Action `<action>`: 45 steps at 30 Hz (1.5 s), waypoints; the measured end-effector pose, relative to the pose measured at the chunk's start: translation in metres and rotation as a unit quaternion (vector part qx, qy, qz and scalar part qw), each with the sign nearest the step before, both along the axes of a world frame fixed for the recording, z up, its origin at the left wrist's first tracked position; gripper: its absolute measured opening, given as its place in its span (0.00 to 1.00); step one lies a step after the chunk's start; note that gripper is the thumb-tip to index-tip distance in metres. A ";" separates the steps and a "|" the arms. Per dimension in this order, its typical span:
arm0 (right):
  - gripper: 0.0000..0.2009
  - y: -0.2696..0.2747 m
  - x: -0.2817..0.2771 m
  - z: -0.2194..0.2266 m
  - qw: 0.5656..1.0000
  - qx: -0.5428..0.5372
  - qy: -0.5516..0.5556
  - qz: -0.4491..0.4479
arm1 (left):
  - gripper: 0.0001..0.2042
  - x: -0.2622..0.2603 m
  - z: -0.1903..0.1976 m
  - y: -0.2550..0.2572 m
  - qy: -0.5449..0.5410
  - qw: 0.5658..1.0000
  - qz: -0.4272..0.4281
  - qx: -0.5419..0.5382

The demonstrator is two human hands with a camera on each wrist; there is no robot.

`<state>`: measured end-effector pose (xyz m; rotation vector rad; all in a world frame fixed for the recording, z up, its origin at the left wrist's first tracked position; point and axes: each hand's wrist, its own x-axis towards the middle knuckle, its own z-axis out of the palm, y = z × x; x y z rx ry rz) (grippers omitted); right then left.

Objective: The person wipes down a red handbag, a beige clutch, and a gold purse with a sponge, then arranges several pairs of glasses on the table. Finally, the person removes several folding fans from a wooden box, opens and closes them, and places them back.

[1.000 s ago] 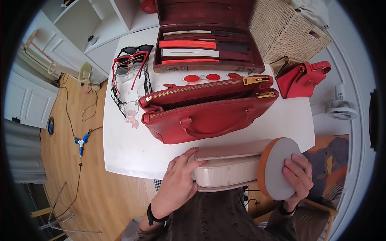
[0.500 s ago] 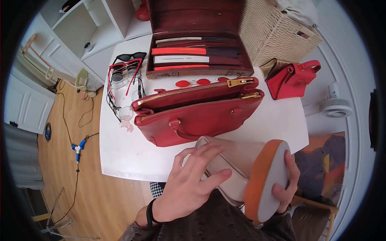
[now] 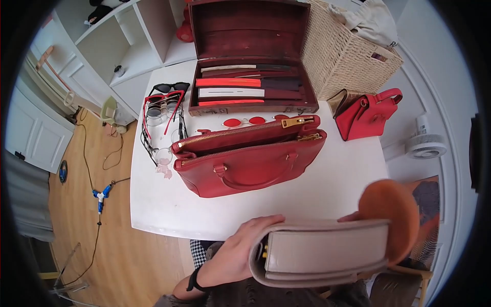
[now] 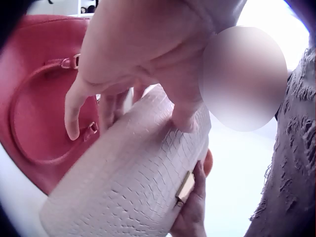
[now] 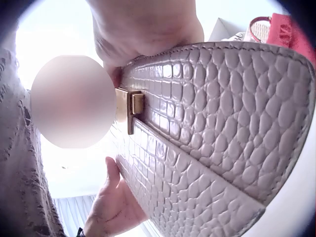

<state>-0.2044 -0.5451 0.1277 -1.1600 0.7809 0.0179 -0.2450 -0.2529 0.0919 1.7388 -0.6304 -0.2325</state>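
Observation:
Close to my body I hold a pale pinkish-beige clutch bag (image 3: 327, 250) with a crocodile-pattern surface and a brass clasp (image 5: 131, 106). My left hand (image 3: 238, 253) grips its left end, thumb (image 4: 185, 121) against the patterned side. At the bag's other end is my right hand (image 4: 191, 212), near the clasp; the bag hides most of it in the head view. Beside that end stands a blurred round orange disc (image 3: 391, 220). Just beyond, a large red handbag (image 3: 250, 169) stands on the white table (image 3: 158, 210) with its zips undone.
Behind the red handbag lie red-lensed glasses (image 3: 255, 121) and an opened maroon case (image 3: 209, 109). More eyewear (image 3: 158, 115) is heaped at left. A small red bag (image 3: 365, 117) and a woven basket (image 3: 337, 51) stand at right.
The clutch bag has turned and moved right and towards my body, its plain side facing the head camera. The disc has turned from its grey face to its orange side.

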 end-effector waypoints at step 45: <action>0.21 0.018 -0.022 -0.068 0.756 -0.492 -0.411 0.132 | 0.34 -0.004 0.022 0.038 -0.180 0.901 0.203 0.340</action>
